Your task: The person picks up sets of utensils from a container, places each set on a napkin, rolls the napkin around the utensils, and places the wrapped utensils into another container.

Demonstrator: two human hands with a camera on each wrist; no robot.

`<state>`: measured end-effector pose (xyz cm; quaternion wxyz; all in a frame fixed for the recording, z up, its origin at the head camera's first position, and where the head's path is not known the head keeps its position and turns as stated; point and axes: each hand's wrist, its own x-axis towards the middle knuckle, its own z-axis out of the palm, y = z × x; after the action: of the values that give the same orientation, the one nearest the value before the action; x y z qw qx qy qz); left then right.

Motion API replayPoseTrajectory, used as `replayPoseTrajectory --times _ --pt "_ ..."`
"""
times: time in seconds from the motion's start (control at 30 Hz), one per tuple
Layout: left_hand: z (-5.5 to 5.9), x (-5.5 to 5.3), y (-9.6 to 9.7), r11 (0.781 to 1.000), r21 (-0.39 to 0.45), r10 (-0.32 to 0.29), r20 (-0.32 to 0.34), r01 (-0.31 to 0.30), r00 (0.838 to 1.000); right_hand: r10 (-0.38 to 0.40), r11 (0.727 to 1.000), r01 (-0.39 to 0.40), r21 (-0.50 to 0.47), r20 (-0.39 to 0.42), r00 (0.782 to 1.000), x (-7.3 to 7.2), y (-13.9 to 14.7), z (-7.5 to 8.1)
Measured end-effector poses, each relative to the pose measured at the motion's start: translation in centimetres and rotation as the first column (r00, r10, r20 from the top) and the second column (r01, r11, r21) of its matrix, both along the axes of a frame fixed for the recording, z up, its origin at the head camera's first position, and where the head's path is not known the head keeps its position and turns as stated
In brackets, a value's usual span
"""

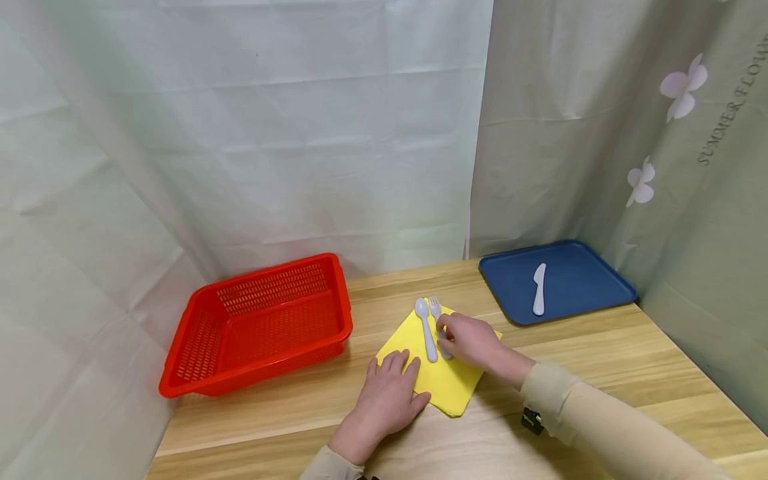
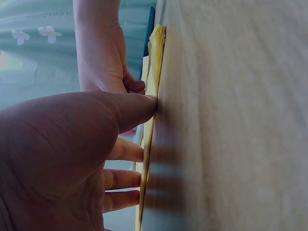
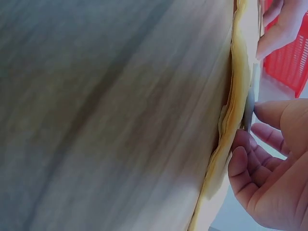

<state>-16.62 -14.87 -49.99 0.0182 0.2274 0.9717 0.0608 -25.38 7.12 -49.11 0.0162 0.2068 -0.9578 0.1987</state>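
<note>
A folded yellow napkin lies on the wooden table, turned like a diamond. On it rest a pale plastic spoon and, just to its right, a fork of the same colour. My right hand pinches the fork's handle between thumb and fingers; in the right wrist view the handle shows at the fingertips, low over the napkin. My left hand lies spread along the napkin's left edge, its straight fingers touching the cloth. The left wrist view shows the thumb at the napkin's edge.
A red plastic basket with perforated walls stands at the left. At the back right lies a blue tray with a pale plastic knife on it. Pale curtains hang behind and at both sides of the table.
</note>
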Motion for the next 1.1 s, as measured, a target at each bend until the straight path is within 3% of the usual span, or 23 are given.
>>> replayPoseTrajectory --times 0.73,1.1 --pt "0.1 0.2 -0.1 1.0 0.001 -0.015 -0.038 0.015 0.999 0.008 1.0 -0.008 -0.002 -0.01 1.0 0.6 -1.5 0.0" --pt "0.4 0.2 0.0 1.0 -0.003 -0.01 -0.019 0.009 1.0 -0.008 1.0 0.008 0.024 0.009 1.0 0.5 -1.7 0.1"
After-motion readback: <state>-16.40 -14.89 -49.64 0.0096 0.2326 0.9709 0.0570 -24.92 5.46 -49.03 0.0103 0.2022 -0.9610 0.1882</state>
